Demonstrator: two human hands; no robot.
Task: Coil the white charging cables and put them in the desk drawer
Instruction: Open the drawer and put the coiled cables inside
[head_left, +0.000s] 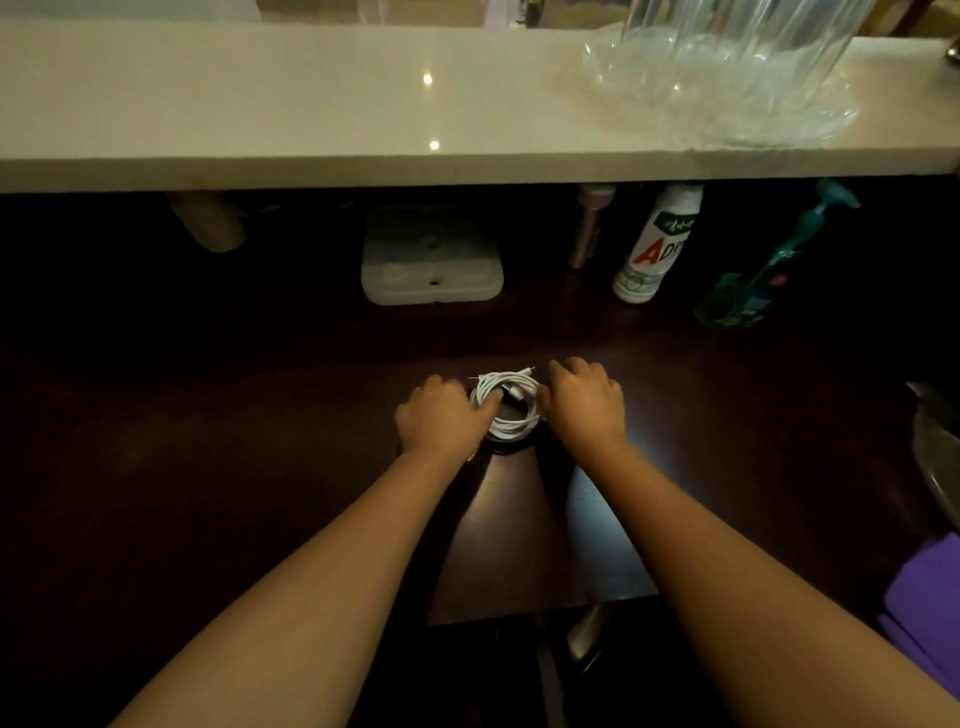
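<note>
**Cable bundle wound, drawer comes next**

Both hands are down on the dark desk (208, 467), mid-surface, well in from its front edge. The coiled white cable (506, 405) lies between them. The left hand (441, 418) has its fingers curled onto the coil's left rim; the right hand (587, 402) cups the right rim, fingers bent. Coiling looks about finished; the next move calls for one firm grasp so the loops hold together on the lift.

Head cam, looks fwd and down over dark desk (208, 415), hands close.
</note>
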